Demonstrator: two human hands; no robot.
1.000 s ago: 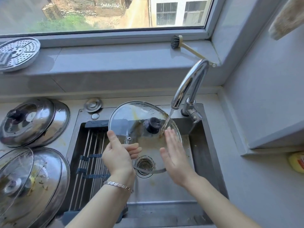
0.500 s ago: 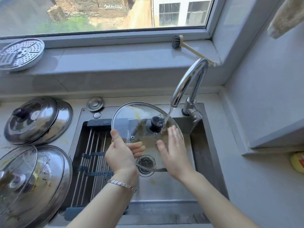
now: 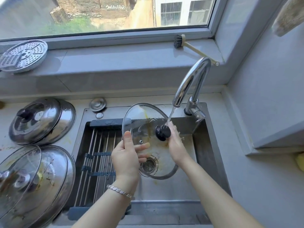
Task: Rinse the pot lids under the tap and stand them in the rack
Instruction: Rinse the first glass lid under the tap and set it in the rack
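Observation:
A round glass lid (image 3: 144, 119) with a black knob (image 3: 162, 132) and yellow smears is held tilted over the sink (image 3: 212, 145). My left hand (image 3: 127, 155) grips its left rim, thumb on the near face and fingers behind the glass. My right hand (image 3: 175, 142) lies flat against the lid beside the knob, under the water running from the chrome tap (image 3: 190, 81). The rod rack (image 3: 97, 162) spans the left part of the sink. Dirty steel and glass lids are stacked on the counter at far left (image 3: 41, 120) and near left (image 3: 32, 183).
A small sink plug (image 3: 97, 104) rests on the counter behind the rack. On the window sill lie a perforated steamer plate (image 3: 23, 55) and a dish brush (image 3: 194, 46). A wall and ledge close off the right side. A yellow object (image 3: 300, 162) sits at the right edge.
The lid has tipped more upright and turned, so the water now falls on the knob. My right hand slid up beside the knob. My left hand keeps its grip on the rim.

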